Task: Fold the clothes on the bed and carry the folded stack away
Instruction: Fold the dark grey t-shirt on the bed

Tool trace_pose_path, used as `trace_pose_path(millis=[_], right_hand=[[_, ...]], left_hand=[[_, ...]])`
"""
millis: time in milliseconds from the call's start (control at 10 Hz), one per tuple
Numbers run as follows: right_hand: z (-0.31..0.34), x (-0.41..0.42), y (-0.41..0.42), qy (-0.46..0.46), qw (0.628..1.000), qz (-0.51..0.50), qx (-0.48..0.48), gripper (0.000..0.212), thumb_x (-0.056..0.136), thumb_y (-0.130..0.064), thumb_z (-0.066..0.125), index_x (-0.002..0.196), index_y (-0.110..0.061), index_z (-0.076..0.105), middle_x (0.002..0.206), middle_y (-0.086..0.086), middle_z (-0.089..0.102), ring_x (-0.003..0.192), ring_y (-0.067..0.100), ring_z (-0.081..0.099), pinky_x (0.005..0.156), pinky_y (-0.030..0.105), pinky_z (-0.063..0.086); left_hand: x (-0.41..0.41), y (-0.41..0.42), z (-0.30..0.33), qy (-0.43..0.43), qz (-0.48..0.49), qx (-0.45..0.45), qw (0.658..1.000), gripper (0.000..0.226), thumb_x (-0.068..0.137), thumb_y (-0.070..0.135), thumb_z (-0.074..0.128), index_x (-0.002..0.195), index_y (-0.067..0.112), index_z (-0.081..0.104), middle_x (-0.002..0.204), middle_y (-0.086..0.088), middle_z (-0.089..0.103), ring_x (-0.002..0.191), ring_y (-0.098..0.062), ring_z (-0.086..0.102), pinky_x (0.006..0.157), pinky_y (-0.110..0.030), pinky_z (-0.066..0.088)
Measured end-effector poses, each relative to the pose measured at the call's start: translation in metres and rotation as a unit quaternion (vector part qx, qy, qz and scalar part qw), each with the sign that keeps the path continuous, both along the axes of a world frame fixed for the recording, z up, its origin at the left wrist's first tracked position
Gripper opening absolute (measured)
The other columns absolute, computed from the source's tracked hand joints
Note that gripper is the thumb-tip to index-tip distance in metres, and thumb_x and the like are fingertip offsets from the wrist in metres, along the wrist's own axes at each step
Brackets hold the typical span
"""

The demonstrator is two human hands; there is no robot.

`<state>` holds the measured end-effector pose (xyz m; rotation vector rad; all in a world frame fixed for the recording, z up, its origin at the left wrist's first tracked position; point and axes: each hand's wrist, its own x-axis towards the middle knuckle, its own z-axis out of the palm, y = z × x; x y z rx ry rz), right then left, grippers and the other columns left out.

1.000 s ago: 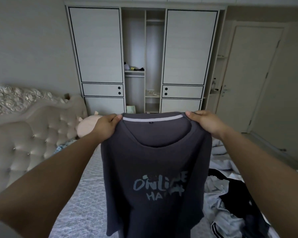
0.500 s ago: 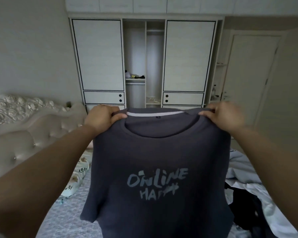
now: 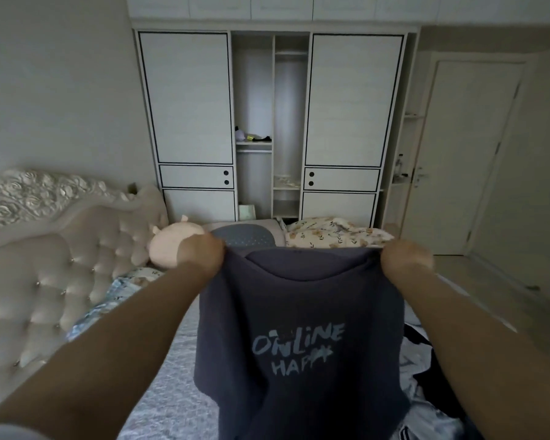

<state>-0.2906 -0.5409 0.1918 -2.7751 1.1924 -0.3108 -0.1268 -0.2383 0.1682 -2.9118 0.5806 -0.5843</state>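
Bedroom, dim light. White wardrobe on the far wall, its middle bay open; tufted headboard along the left; closed door at right.

Person stands at the bed, both arms out. Left hand and right hand each grasp a shoulder of a dark grey T-shirt, fingers curled into the cloth beside the collar. Shirt hangs in the air between the hands, printed front toward the person, long axis running down from collar to hem; hem drops out of view below. Both hands level, about equally far out, neither nearer.

Beneath the shirt, on its left: open grey bedspread, bare enough to lay the shirt flat, as I judge it. Right side taken up by a heap of unfolded clothes, dark and pale pieces tangled, close to the shirt's right edge. Pillows and a pink plush toy sit at the far end, past the collar line.

Likely next: lower it forward and leftward, away from the heap. No folded stack visible yet.
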Motion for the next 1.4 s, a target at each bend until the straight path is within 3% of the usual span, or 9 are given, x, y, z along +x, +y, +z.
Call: trace_pose_path(millis=[100,200,300,400,500,600,1000,1200,1400], right_hand=[[-0.039,-0.003,0.017,-0.243,0.774,-0.131,0.569,0.018,0.101,-0.006,0.034,0.093,-0.006,0.05,0.049,0.008,0.054,0.025,0.011,0.047,0.029,0.021,0.043],[-0.06,-0.005,0.027,-0.35,0.668,-0.128,0.644,0.022,0.101,-0.003,0.032,0.111,-0.012,0.05,0.071,0.005,0.049,0.034,0.011,0.051,0.045,0.023,0.053],[-0.07,-0.008,0.037,-0.397,0.774,-0.041,0.492,0.032,0.101,-0.008,0.038,0.13,-0.002,0.05,0.08,0.013,0.057,0.063,0.025,0.057,0.063,0.038,0.053],[-0.061,-0.024,0.03,-0.374,0.909,0.024,0.181,0.03,0.101,-0.021,0.039,0.117,-0.005,0.059,0.091,0.023,0.066,0.079,0.037,0.062,0.068,0.043,0.049],[-0.018,-0.038,0.018,-0.369,0.925,0.056,-0.074,0.03,0.097,-0.027,0.047,0.096,-0.003,0.064,0.086,0.032,0.064,0.081,0.048,0.059,0.062,0.04,0.037],[0.012,-0.036,0.025,-0.468,0.865,0.079,-0.163,0.024,0.093,-0.023,0.053,0.086,-0.002,0.061,0.076,0.031,0.062,0.065,0.048,0.058,0.056,0.035,0.025],[-0.238,-0.032,0.044,-0.313,0.91,0.094,0.254,0.025,0.096,-0.004,0.047,0.11,-0.004,0.067,0.109,0.017,0.067,0.099,0.028,0.059,0.077,0.024,0.034],[-0.279,0.102,0.006,-0.208,0.945,0.09,0.236,0.031,0.098,-0.011,0.043,0.12,-0.014,0.064,0.121,0.012,0.063,0.111,0.032,0.056,0.09,0.035,0.041],[-0.345,0.317,-0.052,-0.181,0.935,0.114,0.284,0.063,0.102,-0.024,0.04,0.153,-0.023,0.003,0.16,0.003,0.003,0.142,0.018,0.013,0.087,-0.003,0.011]], left_hand=[[-0.015,0.0,-0.038,0.195,0.052,-0.043,0.979,0.03,0.1,0.018,0.041,0.116,0.004,0.061,0.112,-0.013,0.066,0.101,-0.026,0.065,0.08,-0.031,0.051],[-0.043,-0.003,-0.059,0.394,0.068,-0.345,0.849,0.02,0.101,0.008,0.043,0.087,-0.002,0.054,0.059,-0.016,0.063,0.039,-0.018,0.061,0.036,-0.021,0.048],[-0.056,-0.005,-0.066,0.372,0.124,-0.534,0.749,0.019,0.101,0.013,0.045,0.094,0.0,0.057,0.064,-0.012,0.069,0.051,-0.016,0.067,0.042,-0.023,0.05],[-0.053,0.008,-0.049,0.254,0.054,-0.617,0.743,0.029,0.098,0.02,0.049,0.107,-0.003,0.065,0.076,-0.006,0.069,0.063,-0.013,0.066,0.056,-0.022,0.052],[-0.055,0.028,-0.003,0.038,-0.032,-0.565,0.823,0.019,0.094,0.018,0.054,0.088,0.012,0.071,0.076,-0.008,0.07,0.072,-0.025,0.068,0.074,-0.035,0.055],[-0.072,0.023,0.026,-0.216,-0.098,-0.506,0.829,0.03,0.089,0.007,0.053,0.117,0.006,0.065,0.109,-0.02,0.065,0.1,-0.033,0.058,0.087,-0.031,0.039],[-0.108,-0.006,-0.223,0.045,0.08,-0.478,0.873,0.077,0.082,-0.01,0.054,0.148,0.018,0.028,0.12,-0.024,0.046,0.083,-0.042,0.05,0.066,-0.052,0.046],[0.026,-0.031,-0.263,0.152,0.03,-0.389,0.908,0.075,0.081,-0.003,0.056,0.148,0.013,0.028,0.13,-0.021,0.047,0.089,-0.042,0.056,0.072,-0.049,0.049],[0.25,-0.109,-0.337,0.215,-0.114,-0.224,0.944,0.085,0.092,0.043,0.054,0.148,0.031,-0.009,0.16,-0.01,0.005,0.144,-0.038,0.01,0.114,-0.052,0.017]])
